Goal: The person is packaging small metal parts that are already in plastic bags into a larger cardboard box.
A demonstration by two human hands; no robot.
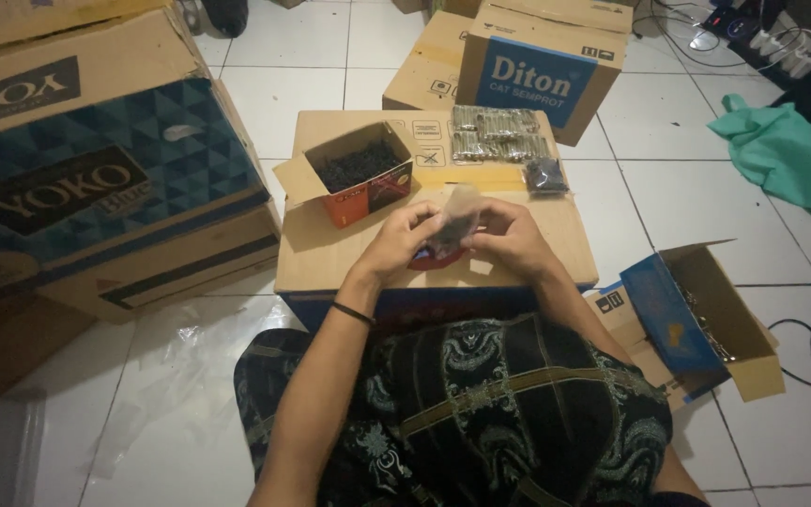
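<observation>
My left hand and my right hand meet over a closed cardboard box used as a table. Together they hold a small clear plastic bag with dark small pieces inside. A small red open box full of dark screws stands just beyond my left hand. Further back lie rows of filled clear packets and one dark filled bag.
Large stacked cartons stand at the left. Two more cartons sit behind the work box. An open blue-lined box lies at the right, a green cloth further right, clear plastic sheet on the tiled floor.
</observation>
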